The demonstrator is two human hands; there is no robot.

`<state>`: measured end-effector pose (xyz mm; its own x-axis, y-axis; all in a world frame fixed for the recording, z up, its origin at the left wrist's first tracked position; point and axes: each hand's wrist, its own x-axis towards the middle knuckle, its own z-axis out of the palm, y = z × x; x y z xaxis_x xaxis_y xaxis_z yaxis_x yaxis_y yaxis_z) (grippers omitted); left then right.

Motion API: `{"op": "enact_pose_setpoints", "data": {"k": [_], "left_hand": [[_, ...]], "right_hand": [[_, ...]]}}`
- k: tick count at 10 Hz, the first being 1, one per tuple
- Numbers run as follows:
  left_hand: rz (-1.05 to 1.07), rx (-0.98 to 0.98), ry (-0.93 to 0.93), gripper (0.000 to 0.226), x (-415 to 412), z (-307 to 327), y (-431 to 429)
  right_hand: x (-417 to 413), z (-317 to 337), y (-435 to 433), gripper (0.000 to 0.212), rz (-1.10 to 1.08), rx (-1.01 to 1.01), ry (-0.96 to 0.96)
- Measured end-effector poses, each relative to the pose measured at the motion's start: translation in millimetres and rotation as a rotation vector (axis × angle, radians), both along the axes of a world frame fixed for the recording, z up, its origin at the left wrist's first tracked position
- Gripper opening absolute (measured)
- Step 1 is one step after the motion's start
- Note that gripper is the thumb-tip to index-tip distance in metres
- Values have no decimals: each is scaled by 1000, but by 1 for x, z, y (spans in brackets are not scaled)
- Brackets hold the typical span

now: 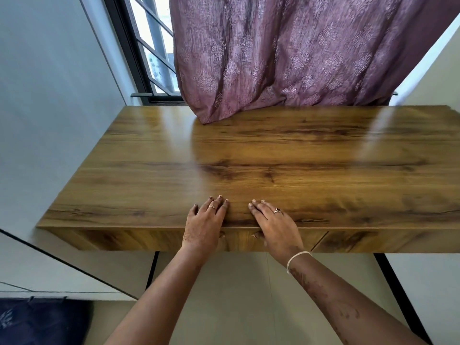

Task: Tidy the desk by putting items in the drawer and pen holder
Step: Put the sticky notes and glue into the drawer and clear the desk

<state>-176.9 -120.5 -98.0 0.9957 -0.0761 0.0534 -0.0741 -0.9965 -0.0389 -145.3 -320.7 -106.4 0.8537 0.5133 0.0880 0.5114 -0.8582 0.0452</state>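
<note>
Glossy rectangular wood-grain desk [273, 158], left hand [205, 220] and right hand [273, 222] flat, fingers straight, gripping nothing, on its near edge, thumbs over the closed drawer front [239, 241] beneath, patterned mauve curtain [286, 58] touching far edge.

A mauve patterned curtain [286, 58] hangs beside a dark-framed window [149, 58].

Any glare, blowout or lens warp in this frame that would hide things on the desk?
Head view: pale glare streaks the desk top left and right of centre; window panes bright and partly washed out; the wide lens splays the walls and desk sides; left hand and right hand sharp; lower-left corner soft.
</note>
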Motion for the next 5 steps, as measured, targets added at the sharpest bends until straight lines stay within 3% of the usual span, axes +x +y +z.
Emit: {"op": "enact_pose_setpoints", "data": {"k": [4,5], "left_hand": [[-47,-4,53,82,8,26,1],[-93,-140,177,60,20,48,12]], "right_hand": [[9,20,-10,72,88,92,90],[22,46,-16,60,45,266,231]]}}
